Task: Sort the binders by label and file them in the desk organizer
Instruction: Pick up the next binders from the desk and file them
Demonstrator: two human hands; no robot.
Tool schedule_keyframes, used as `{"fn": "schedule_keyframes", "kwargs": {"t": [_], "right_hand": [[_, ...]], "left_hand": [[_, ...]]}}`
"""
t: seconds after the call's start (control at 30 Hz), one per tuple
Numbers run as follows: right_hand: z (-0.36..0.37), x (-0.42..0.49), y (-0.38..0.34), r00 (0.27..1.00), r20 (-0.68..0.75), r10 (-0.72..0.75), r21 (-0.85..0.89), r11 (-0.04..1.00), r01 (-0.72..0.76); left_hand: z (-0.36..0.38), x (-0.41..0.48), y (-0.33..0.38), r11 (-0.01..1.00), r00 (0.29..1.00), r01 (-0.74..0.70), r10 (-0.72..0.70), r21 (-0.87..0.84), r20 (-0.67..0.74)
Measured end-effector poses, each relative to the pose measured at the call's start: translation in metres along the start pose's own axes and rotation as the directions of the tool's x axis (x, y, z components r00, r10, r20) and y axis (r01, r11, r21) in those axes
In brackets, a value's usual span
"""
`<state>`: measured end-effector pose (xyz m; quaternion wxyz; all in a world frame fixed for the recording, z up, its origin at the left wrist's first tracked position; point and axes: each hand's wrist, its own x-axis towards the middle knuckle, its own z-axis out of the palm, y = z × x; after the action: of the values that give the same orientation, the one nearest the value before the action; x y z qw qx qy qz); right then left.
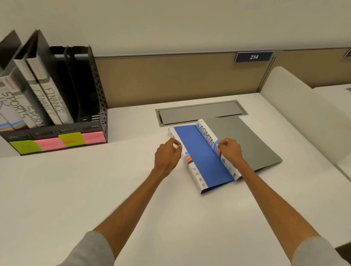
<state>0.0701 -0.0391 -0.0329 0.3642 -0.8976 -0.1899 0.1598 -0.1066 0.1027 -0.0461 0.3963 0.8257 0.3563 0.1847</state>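
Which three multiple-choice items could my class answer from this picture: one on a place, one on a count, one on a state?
1. Where does the desk organizer stand?
A) at the left end of the desk
B) at the right end
C) on the floor

2. How many FINANCE spines show in it?
A) none
B) two
C) five

3. What is the right hand doing?
A) lying flat on the desk
B) gripping the ADMIN binder by its spine
C) holding a pen

Key:
1 A, it sits far left, against the partition.
2 B, two neighbouring spines read FINANCE.
3 B, its fingers curl over the spine marked ADMIN.
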Motion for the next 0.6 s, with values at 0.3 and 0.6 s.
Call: {"fn": "schedule_keyframes", "kwargs": {"t": [0.3, 0.6], "right_hand": [[-0.051, 0.04, 0.065, 0.995, 0.019, 0.1, -0.065, 0.993, -0.099], [-0.069, 0.051, 0.123, 0.937, -0.009, 0.348, -0.277, 0.9, -0.337]], "left_hand": [[0.085, 0.03, 0.037, 0.997, 0.994, 0.046, -0.052, 0.066, 0.097], [0.162, 0.033, 0.076, 0.964, 0.924, 0.077, -0.164, 0.253, 0.345]]}}
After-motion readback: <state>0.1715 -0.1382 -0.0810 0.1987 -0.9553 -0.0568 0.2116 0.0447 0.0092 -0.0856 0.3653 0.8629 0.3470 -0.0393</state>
